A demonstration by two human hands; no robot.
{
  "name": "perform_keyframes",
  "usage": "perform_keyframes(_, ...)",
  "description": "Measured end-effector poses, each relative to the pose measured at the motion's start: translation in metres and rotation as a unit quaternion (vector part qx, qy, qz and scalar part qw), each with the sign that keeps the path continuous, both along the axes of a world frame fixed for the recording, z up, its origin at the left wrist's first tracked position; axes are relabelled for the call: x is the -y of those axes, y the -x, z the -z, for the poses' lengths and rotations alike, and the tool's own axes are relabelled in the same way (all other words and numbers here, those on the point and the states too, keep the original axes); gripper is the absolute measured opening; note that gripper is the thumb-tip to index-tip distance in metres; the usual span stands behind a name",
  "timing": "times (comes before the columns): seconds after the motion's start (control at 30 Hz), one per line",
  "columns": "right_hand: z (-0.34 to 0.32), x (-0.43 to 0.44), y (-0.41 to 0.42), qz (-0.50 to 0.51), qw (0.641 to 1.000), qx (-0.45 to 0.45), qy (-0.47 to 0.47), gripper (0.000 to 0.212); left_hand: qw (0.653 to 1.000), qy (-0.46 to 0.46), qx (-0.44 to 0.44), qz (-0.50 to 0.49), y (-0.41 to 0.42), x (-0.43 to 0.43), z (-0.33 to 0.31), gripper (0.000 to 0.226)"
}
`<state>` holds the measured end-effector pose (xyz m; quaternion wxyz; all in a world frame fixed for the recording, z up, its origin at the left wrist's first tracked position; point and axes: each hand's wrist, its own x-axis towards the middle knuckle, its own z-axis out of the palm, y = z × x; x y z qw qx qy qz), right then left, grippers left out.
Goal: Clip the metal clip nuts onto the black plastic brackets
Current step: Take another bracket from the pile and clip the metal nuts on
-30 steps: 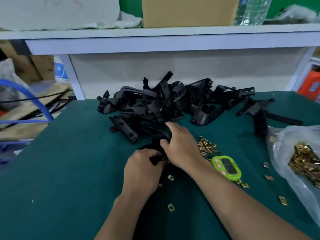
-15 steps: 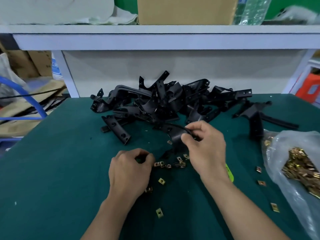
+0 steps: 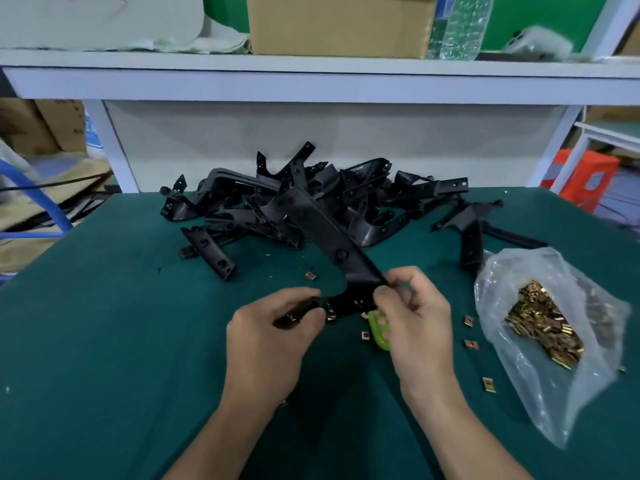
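Note:
Both hands hold one long curved black plastic bracket (image 3: pixel 325 237) above the green table. My left hand (image 3: pixel 273 344) grips its lower left end, where a brass clip nut shows between the fingers. My right hand (image 3: pixel 415 320) pinches the bracket at its bend. A pile of black brackets (image 3: pixel 311 199) lies behind. A clear plastic bag of brass clip nuts (image 3: pixel 540 320) sits at the right. Loose clip nuts (image 3: pixel 470 344) are scattered on the table near my right hand.
A lime-green timer (image 3: pixel 377 332) lies under my right hand, partly hidden. One bracket (image 3: pixel 471 233) lies apart near the bag. A white shelf (image 3: pixel 311 84) with a cardboard box (image 3: pixel 339 22) and a bottle spans the back. The green table (image 3: pixel 104 341) edge drops off at left.
My right hand has lifted the bracket off the table and swung it up toward me. My left hand has closed on the bracket's lower end. The view has shifted a little.

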<state>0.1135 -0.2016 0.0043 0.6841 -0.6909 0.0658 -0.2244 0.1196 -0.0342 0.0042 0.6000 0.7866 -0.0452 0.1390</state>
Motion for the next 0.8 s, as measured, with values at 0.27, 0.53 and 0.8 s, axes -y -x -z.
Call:
perform_keyframes(0.27,0.000,-0.017,0.017,-0.057,0.987,-0.006,0.149,0.080,0.971,-0.139,0.112,-0.159,0.002,-0.008,-0.006,0.034)
perform_keyframes(0.53,-0.019,-0.011,0.014,-0.101,0.980,-0.016,-0.170,0.031,0.927,-0.231,0.247,-0.165,-0.003,-0.014,0.004,0.043)
perform_keyframes(0.8,-0.023,-0.003,0.020,-0.310,0.918,-0.237,-0.071,0.066,0.915,-0.246,0.308,-0.088,-0.005,-0.017,0.008,0.044)
